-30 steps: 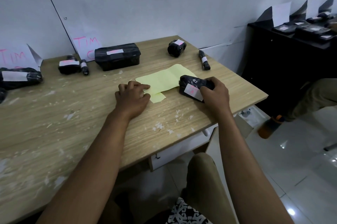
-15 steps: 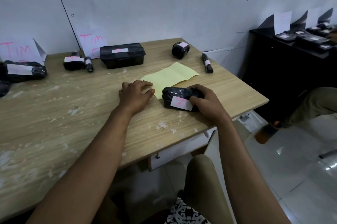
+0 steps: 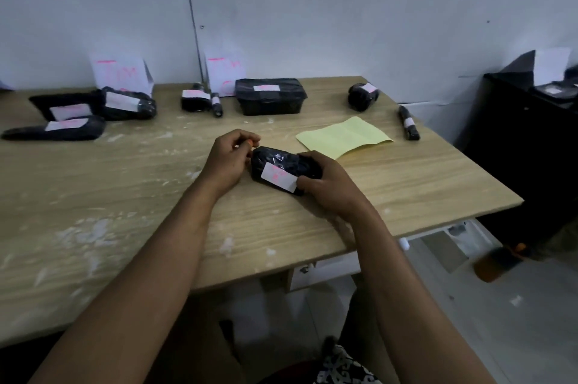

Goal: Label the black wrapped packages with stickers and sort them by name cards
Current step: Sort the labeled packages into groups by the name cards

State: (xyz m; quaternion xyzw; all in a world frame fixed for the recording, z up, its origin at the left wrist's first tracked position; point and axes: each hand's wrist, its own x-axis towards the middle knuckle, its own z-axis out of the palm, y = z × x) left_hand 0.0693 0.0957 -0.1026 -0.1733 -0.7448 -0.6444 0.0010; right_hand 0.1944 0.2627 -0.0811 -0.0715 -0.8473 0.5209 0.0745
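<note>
On the wooden table (image 3: 422, 183), a black wrapped package (image 3: 283, 161) lies in front of me, with a white sticker (image 3: 278, 178) bearing pink writing on its near face. My right hand (image 3: 325, 185) grips the package from the right, thumb at the sticker's edge. Just left of the package is my left hand (image 3: 230, 158), its fingers curled and pinching a small orange thing (image 3: 250, 142). Two white name cards with pink letters (image 3: 120, 72) (image 3: 225, 72) lean against the wall. Labelled black packages lie before them: a group at the left (image 3: 125, 103) and a box (image 3: 270, 99).
A yellow sheet (image 3: 344, 136) lies right of my hands. Beyond it are a round labelled package (image 3: 362, 96) and a thin black stick-shaped package (image 3: 408, 122). A black cabinet (image 3: 531, 149) with more cards and packages stands past the table's right edge.
My right hand has slid the package left, off the yellow sheet. My left hand has left the sheet and now sits beside the package. The view has turned left.
</note>
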